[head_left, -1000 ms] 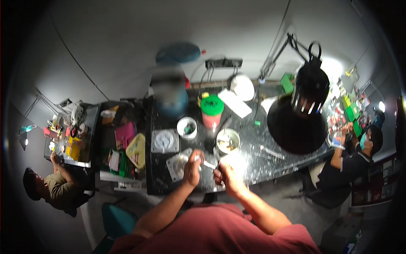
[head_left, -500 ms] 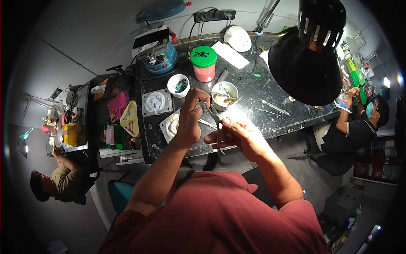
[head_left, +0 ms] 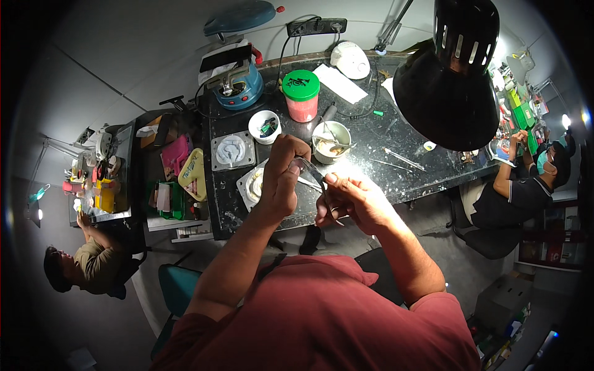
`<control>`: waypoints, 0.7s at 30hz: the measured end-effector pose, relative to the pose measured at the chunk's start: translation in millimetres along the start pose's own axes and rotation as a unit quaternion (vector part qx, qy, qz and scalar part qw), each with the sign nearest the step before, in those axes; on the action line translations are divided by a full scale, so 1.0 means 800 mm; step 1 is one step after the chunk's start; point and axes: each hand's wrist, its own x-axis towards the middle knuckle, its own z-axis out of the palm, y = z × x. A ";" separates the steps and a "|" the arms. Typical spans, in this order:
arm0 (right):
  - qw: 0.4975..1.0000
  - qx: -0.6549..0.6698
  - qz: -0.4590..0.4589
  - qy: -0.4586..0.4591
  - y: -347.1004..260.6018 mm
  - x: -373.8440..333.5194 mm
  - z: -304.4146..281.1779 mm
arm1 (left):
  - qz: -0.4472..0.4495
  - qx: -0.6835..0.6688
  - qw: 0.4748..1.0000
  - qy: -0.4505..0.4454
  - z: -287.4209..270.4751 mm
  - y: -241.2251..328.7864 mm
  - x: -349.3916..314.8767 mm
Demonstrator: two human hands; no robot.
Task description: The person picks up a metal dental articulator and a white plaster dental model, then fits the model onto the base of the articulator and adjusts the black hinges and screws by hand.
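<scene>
Over the near edge of the bench, my left hand (head_left: 284,179) is closed, thumb and fingers pinching a small, thin, pale curved piece (head_left: 301,161) whose kind I cannot make out. Facing it, my right hand (head_left: 359,204) grips slim metal pliers (head_left: 325,195), their handles pointing down past the fingers. The tip of the pliers meets the small piece close to the left fingertips. Just beyond both hands stands a pale bowl (head_left: 340,152) holding tools and some yellowish material. A plaster cast (head_left: 252,185) sits partly behind my left forearm.
A black desk lamp (head_left: 442,99) hangs low at the right. Behind the hands are a white cup (head_left: 265,127), a green-lidded jar (head_left: 301,93), a blue machine (head_left: 238,93) and another mould (head_left: 232,150). Thin tools (head_left: 405,159) lie at the right. People work at benches on both sides.
The pliers have tilted and my right fingers have curled closer round their handles. My left hand has turned slightly, so the piece it pinches shows less. The view has shifted a little.
</scene>
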 end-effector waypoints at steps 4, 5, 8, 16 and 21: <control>1.000 -0.008 -0.014 -0.006 0.006 0.002 -0.004 | -0.013 -0.012 1.000 0.002 0.001 0.001 0.000; 1.000 -0.008 -0.014 -0.007 0.005 0.001 -0.004 | -0.013 -0.012 1.000 0.002 0.001 0.000 0.000; 1.000 -0.001 -0.007 -0.016 0.006 0.000 -0.003 | -0.015 -0.018 1.000 0.000 0.001 -0.003 -0.001; 0.999 -0.019 -0.031 -0.037 0.011 0.002 -0.009 | -0.004 -0.023 1.000 -0.004 0.002 -0.002 0.004; 0.999 -0.012 -0.016 -0.036 0.004 -0.001 -0.008 | -0.002 -0.021 1.000 -0.003 0.002 0.000 0.005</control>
